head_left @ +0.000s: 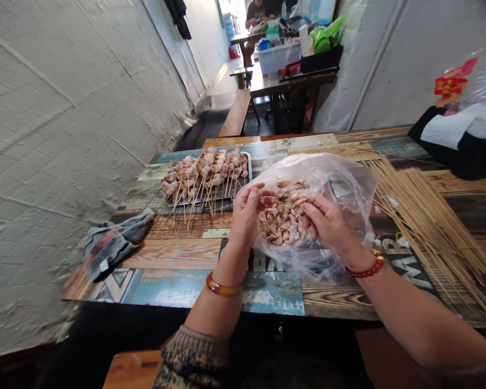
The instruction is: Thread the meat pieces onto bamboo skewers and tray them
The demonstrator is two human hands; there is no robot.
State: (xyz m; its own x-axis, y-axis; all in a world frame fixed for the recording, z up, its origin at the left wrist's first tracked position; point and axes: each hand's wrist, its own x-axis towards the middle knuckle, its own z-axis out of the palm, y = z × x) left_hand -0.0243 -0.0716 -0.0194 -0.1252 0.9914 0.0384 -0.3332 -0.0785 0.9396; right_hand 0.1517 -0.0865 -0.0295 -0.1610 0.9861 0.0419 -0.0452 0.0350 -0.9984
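Observation:
A clear plastic bag [348,173] lies spread on the table with a heap of unpeeled garlic cloves [281,221] on it. My left hand [248,208] is over the heap's left side, its fingers curled and thumb bent in; what they hold, if anything, is too small to make out. At the right side, my right hand [326,219] pinches a garlic clove between thumb and fingertips, just above the other cloves. Loaded skewers [210,170], threaded with pale pinkish pieces like the cloves, are piled on a metal tray [250,165] beyond my left hand.
Many bare bamboo skewers [437,227] lie along the table's right side. A grey cloth [117,240] rests at the left edge by the white brick wall [65,135]. A black bag [453,143] stands back right. Farther off are a bench [235,113], a plastic bin [279,56] and a seated person [257,13].

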